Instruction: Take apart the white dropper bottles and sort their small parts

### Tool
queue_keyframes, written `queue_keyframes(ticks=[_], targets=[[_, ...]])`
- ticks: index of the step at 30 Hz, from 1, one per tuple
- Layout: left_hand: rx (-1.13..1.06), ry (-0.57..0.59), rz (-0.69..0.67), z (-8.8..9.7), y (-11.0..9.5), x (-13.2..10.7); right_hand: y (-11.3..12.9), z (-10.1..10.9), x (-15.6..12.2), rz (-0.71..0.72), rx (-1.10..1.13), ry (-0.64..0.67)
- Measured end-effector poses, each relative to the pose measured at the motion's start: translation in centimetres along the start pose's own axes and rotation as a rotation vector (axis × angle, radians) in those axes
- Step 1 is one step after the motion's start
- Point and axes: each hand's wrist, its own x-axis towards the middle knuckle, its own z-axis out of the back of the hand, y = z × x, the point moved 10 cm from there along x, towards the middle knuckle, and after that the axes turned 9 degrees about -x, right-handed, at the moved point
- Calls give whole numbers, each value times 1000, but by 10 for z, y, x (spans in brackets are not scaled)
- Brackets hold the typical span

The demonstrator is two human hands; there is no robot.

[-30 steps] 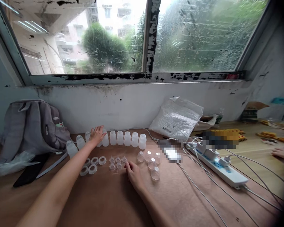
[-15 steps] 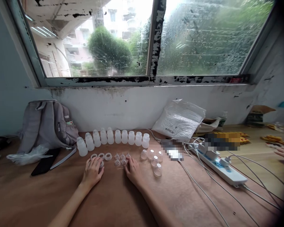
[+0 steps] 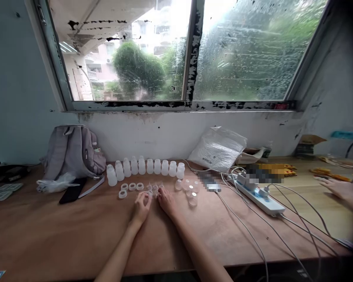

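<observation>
My left hand [image 3: 141,205] rests on the brown table [image 3: 61,231] with its fingers curled into a pinch; what they hold is hidden. My right hand [image 3: 166,199] lies beside it, fingers stretched out flat, tips touching a cluster of small clear nipple-shaped pieces [image 3: 153,188]. Several white rings [image 3: 132,187] lie just left of the hands. Behind them stands a row of several small white bottles [image 3: 148,167]. Several clear domed caps [image 3: 188,188] sit to the right of my right hand.
A grey backpack [image 3: 73,150] and a black phone [image 3: 72,190] are at the left. A plastic bag [image 3: 217,149] leans on the wall. A white power strip [image 3: 257,194] with trailing cables lies at the right. Another person's hand [image 3: 341,190] rests at the far right.
My left hand drew back from the bottle row to the rings, then slid right and closed next to my right hand. The view shifted, and my right hand stayed by the clear pieces.
</observation>
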Motion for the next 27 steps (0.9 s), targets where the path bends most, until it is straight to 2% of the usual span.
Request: queue_keyframes(ticks=[2, 4, 7, 11, 15, 20, 27], targets=[[-88, -13, 65, -14, 8, -4, 5, 3, -3, 12, 2, -31], [-184, -33, 120, -21, 16, -7, 10, 7, -8, 25, 8, -66], [-312, -40, 188, -20, 23, -10, 20, 13, -17, 65, 28, -108], [-425, 25, 267, -23, 26, -12, 35, 21, -25, 126, 62, -135], [-488, 79, 347, -32, 33, -16, 49, 28, -29, 182, 81, -111], [-545, 58, 436, -36, 44, -19, 60, 33, -32, 232, 145, -38], [-600, 57, 458, -35, 42, -20, 61, 32, -36, 281, 318, 4]])
